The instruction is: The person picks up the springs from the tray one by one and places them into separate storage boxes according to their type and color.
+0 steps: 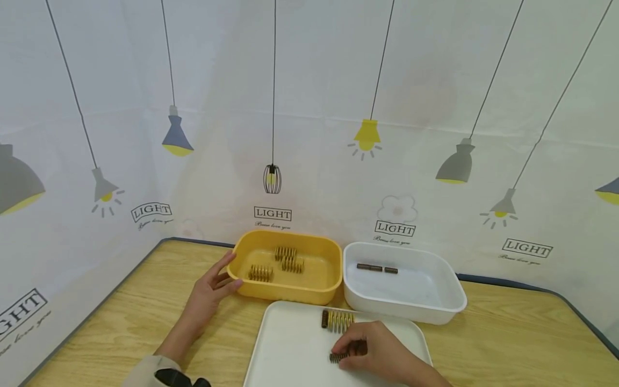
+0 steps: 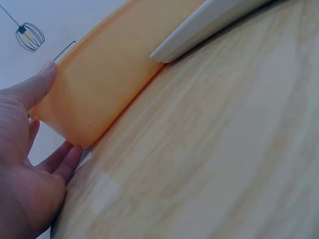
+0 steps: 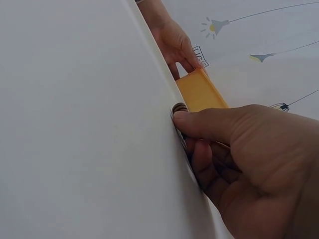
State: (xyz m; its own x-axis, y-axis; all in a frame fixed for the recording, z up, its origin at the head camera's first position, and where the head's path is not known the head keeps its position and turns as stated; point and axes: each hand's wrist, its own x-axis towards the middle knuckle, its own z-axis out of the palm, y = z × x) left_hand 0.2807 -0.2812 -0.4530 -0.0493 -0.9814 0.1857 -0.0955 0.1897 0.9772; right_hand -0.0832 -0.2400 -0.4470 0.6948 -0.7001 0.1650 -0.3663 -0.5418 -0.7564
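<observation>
My left hand [image 1: 211, 290] grips the left end of a yellow plastic bin [image 1: 290, 294], thumb toward the front and fingers round the back. In the left wrist view the thumb presses near the rim of the bin [image 2: 104, 74]. Several gold coil springs [image 1: 261, 273] lie inside it. Over the white tray [image 1: 282, 349], my right hand [image 1: 374, 352] pinches a small dark coil spring [image 1: 337, 357] between thumb and fingers; part of the spring is hidden. Just beyond that hand, a gold spring [image 1: 340, 321] and another dark spring [image 1: 324, 319] lie side by side on the tray.
A white bin [image 1: 406, 310] stands right of the yellow one, with a short row of dark springs [image 1: 369, 267] in it. Both bins sit behind the tray on a wooden table [image 1: 512, 333]. A lamp-printed curtain [image 1: 319, 161] hangs along the table's back edge.
</observation>
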